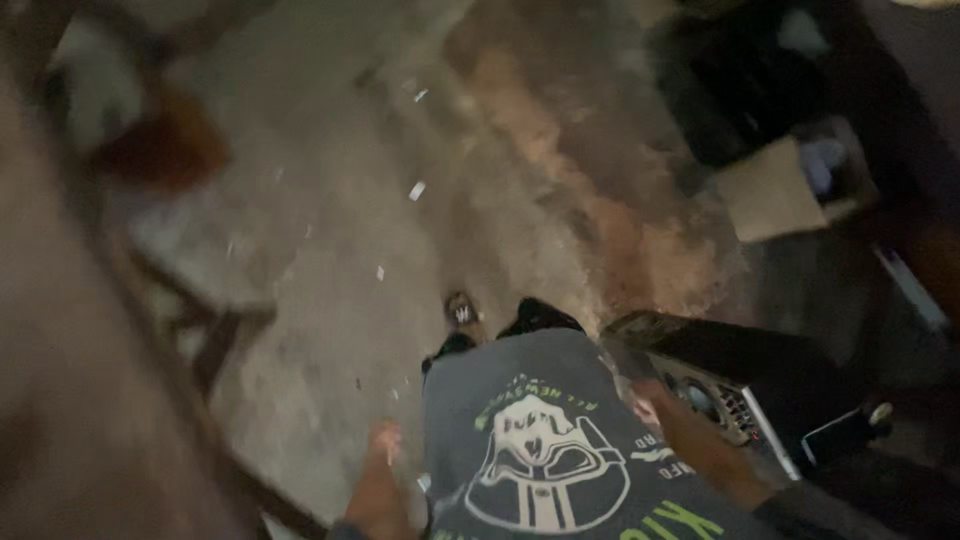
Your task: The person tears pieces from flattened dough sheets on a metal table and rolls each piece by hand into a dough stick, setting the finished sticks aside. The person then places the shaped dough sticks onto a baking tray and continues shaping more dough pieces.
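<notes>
Head view: right hand (648, 408) grips black box (745, 385); tan carton (770, 192) beyond.

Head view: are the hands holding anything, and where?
The right hand grips the black boxy electronic unit at its near front corner, carrying it by the hip. The left hand hangs free, holding nothing.

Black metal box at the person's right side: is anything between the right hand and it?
Nothing visible. The right hand is already against the near corner of the black metal box, though blur hides how the fingers grip it. The left hand hangs free on the other side of the dark printed shirt.
</notes>
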Available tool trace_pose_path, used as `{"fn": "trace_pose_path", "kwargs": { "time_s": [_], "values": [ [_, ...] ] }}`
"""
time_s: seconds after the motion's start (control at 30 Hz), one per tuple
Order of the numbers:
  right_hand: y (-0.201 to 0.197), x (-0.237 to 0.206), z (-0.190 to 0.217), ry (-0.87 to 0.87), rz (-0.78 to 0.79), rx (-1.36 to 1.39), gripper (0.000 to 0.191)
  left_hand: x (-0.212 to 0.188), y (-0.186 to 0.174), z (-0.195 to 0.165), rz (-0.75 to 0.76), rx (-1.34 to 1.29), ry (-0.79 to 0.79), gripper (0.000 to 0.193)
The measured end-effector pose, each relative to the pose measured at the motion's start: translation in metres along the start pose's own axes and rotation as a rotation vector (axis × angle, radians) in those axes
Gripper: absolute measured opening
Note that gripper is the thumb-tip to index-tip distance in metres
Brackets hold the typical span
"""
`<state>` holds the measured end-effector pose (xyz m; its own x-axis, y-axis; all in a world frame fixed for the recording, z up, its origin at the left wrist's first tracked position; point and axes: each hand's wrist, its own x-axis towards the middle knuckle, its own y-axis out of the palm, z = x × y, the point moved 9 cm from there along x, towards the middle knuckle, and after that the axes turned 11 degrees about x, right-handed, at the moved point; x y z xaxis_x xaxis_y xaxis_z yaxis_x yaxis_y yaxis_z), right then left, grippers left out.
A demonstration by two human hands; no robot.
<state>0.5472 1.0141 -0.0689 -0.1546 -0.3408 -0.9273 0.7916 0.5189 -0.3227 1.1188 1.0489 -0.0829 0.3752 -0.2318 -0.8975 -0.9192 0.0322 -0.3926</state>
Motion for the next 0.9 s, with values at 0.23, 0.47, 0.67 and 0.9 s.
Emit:
{"fn": "trace_pose_path", "kwargs": {
  "time_s": [0.23,0.47,0.67,0.9],
  "values": [
    [-0.002,0.021,0.029,0.218,0.108,0.38,0.043,0.032,-0.027,-0.479,-0.039,0.12,0.67,0.022],
    [-0.181,0.126,0.217,0.003,0.019,0.359,0.044,0.044,0.081,-0.733,-0.155,0.479,0.84,0.038],
    [-0.478,0.201,0.406,-0.351,-0.435,0.322,0.045,0.077,0.174,-0.761,0.091,1.199,0.567,0.052],
    [-0.722,0.231,0.555,-0.713,-0.663,0.433,0.046,0.115,0.171,-0.777,0.299,0.642,-0.071,0.038]
  ]
}}
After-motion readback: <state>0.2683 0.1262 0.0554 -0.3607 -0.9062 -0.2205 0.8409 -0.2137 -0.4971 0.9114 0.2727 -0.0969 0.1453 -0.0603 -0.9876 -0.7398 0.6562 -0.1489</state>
